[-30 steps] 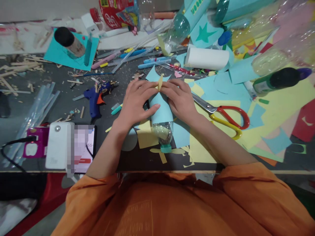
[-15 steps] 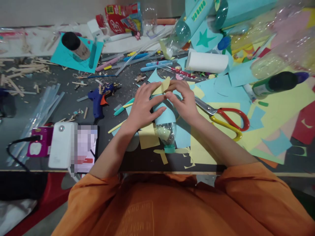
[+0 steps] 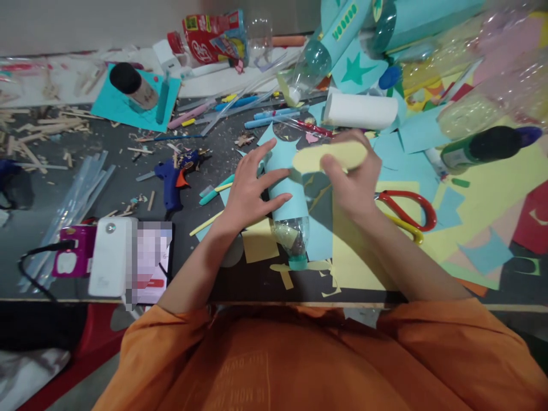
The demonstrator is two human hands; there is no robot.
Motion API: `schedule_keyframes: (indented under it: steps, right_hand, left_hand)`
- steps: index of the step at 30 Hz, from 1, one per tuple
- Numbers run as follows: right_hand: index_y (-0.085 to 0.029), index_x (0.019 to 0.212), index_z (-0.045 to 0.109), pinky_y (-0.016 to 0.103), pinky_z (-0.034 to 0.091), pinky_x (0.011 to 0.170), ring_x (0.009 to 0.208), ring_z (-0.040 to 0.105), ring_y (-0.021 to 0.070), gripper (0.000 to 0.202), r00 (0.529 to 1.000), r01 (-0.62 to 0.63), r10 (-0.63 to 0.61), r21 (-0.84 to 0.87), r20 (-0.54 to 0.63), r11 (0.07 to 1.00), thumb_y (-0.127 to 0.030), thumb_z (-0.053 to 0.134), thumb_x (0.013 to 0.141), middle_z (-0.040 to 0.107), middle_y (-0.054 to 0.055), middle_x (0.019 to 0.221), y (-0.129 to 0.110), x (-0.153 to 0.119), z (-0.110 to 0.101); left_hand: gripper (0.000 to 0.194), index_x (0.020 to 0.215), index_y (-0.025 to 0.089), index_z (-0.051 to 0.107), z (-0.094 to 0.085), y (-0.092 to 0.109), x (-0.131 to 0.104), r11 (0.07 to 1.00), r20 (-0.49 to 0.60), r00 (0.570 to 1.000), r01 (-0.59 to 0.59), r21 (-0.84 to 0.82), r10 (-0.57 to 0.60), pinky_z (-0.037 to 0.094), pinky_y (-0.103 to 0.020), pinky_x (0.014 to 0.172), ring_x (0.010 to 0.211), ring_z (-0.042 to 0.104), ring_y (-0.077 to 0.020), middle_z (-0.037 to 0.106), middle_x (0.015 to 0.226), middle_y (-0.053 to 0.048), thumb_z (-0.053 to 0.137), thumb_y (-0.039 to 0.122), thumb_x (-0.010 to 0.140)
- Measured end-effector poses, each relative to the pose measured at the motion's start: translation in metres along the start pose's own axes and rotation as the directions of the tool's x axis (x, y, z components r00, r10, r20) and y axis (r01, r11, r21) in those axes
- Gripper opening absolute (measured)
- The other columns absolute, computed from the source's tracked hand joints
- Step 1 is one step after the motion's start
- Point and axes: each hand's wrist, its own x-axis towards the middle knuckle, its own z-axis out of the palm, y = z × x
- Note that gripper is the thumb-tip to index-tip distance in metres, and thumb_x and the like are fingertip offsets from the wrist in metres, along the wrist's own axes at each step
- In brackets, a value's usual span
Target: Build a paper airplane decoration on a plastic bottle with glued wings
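Note:
A clear plastic bottle (image 3: pixel 292 228) wrapped in light blue paper (image 3: pixel 287 191) lies on the table, its green cap (image 3: pixel 298 262) toward me. My left hand (image 3: pixel 253 187) rests on the blue wrap with its fingers spread. Over to the right, my right hand (image 3: pixel 358 177) pinches a rounded strip of pale yellow paper (image 3: pixel 310 158) between thumb and fingers, held just above the bottle's right side. Scissors (image 3: pixel 409 208) with one red and one yellow handle lie by my right wrist, their blades hidden under it.
A blue glue gun (image 3: pixel 172 181) lies to the left, near clear glue sticks (image 3: pixel 79 214). A white power bank (image 3: pixel 112 257) and a phone (image 3: pixel 154 257) sit at the front left. Paper sheets (image 3: pixel 363 251), a white roll (image 3: pixel 361 110) and more bottles crowd the right and back.
The yellow paper, earlier folded between both hands above the bottle, is now in my right hand alone, which has moved right. My left hand stays on the bottle.

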Motion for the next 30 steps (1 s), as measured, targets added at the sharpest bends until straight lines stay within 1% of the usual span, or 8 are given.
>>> schedule_keyframes:
  steps: [6, 11, 13, 15, 18, 22, 26, 30]
  right_hand:
    - [-0.024, 0.084, 0.053, 0.038, 0.059, 0.068, 0.080, 0.073, 0.0195, 0.016, 0.935, 0.325, -0.342, 0.153, 0.096, 0.933, -0.026, 0.046, 0.099, 0.074, 0.005, 0.086, -0.047, -0.041, -0.002]
    - [-0.025, 0.083, 0.051, 0.036, 0.058, 0.069, 0.082, 0.073, 0.0185, 0.017, 0.911, 0.367, -0.395, 0.209, 0.116, 0.907, -0.028, 0.045, 0.099, 0.076, 0.005, 0.088, -0.039, -0.047, 0.011]
    - [-0.026, 0.085, 0.052, 0.036, 0.058, 0.070, 0.083, 0.073, 0.0189, 0.013, 0.913, 0.365, -0.394, 0.218, 0.108, 0.905, -0.027, 0.048, 0.097, 0.076, 0.005, 0.090, -0.035, -0.048, 0.013]
    - [-0.026, 0.087, 0.054, 0.037, 0.058, 0.071, 0.086, 0.073, 0.0199, 0.007, 0.914, 0.356, -0.389, 0.230, 0.115, 0.906, -0.024, 0.052, 0.094, 0.076, 0.006, 0.092, -0.033, -0.049, 0.013]
    - [-0.026, 0.088, 0.054, 0.037, 0.058, 0.071, 0.087, 0.072, 0.0204, 0.006, 0.913, 0.366, -0.397, 0.241, 0.096, 0.899, -0.021, 0.056, 0.091, 0.075, 0.006, 0.094, -0.033, -0.051, 0.014]
    - [-0.027, 0.086, 0.052, 0.037, 0.058, 0.070, 0.086, 0.072, 0.0190, 0.008, 0.914, 0.380, -0.402, 0.226, 0.060, 0.897, -0.023, 0.052, 0.093, 0.074, 0.004, 0.092, -0.033, -0.051, 0.017]
    - [-0.027, 0.086, 0.051, 0.037, 0.058, 0.070, 0.086, 0.072, 0.0191, 0.008, 0.913, 0.380, -0.403, 0.225, 0.062, 0.897, -0.025, 0.050, 0.094, 0.075, 0.004, 0.092, -0.032, -0.051, 0.018]
    - [-0.027, 0.088, 0.051, 0.037, 0.057, 0.072, 0.087, 0.072, 0.0198, 0.006, 0.913, 0.375, -0.402, 0.238, 0.076, 0.896, -0.022, 0.053, 0.091, 0.075, 0.004, 0.092, -0.031, -0.051, 0.017]
  left_hand:
    - [0.041, 0.112, 0.026, 0.069, -0.014, 0.013, 0.004, 1.000, -0.011, 1.000, -0.010, -0.020, 0.010, 0.041, -0.048, 0.111, 0.136, 0.051, -0.0287, 0.055, 0.148, -0.010, 0.050, 0.058, 0.094]
    - [0.028, 0.086, 0.024, 0.070, -0.076, 0.017, -0.004, 0.981, -0.211, 0.960, 0.192, 0.030, -0.182, 0.052, -0.039, 0.095, 0.100, 0.069, -0.0194, 0.077, 0.103, -0.004, 0.047, 0.037, 0.095]
    - [0.023, 0.082, 0.020, 0.066, -0.105, 0.008, -0.011, 0.840, -0.264, 0.853, 0.505, 0.199, -0.451, 0.055, -0.041, 0.087, 0.087, 0.069, -0.0224, 0.076, 0.090, -0.007, 0.049, 0.034, 0.089]
    - [0.026, 0.095, 0.018, 0.064, -0.125, -0.006, -0.017, 0.518, -0.142, 0.636, 0.721, 0.461, -0.758, 0.053, -0.052, 0.090, 0.097, 0.069, -0.0325, 0.075, 0.103, -0.014, 0.052, 0.039, 0.086]
    - [0.034, 0.093, 0.017, 0.054, -0.135, -0.030, -0.020, 0.331, 0.126, 0.330, 0.695, 0.639, -0.936, 0.051, -0.059, 0.091, 0.109, 0.066, -0.0443, 0.070, 0.114, -0.025, 0.058, 0.048, 0.081]
    - [0.026, 0.074, 0.023, 0.039, -0.127, -0.046, -0.016, 0.379, 0.150, 0.359, 0.742, 0.553, -0.921, 0.051, -0.055, 0.094, 0.108, 0.067, -0.0405, 0.070, 0.105, -0.021, 0.062, 0.036, 0.075]
    - [0.025, 0.079, 0.022, 0.045, -0.127, -0.043, -0.011, 0.352, 0.137, 0.366, 0.929, -0.113, -0.920, 0.056, -0.032, 0.070, 0.071, 0.068, -0.0194, 0.067, 0.070, 0.000, 0.063, 0.022, 0.062]
    - [0.034, 0.078, 0.020, 0.054, -0.128, -0.036, -0.008, 0.435, 0.049, 0.522, 0.756, -0.490, -0.852, 0.039, -0.019, 0.049, 0.045, 0.047, -0.0071, 0.054, 0.052, 0.010, 0.069, 0.021, 0.047]
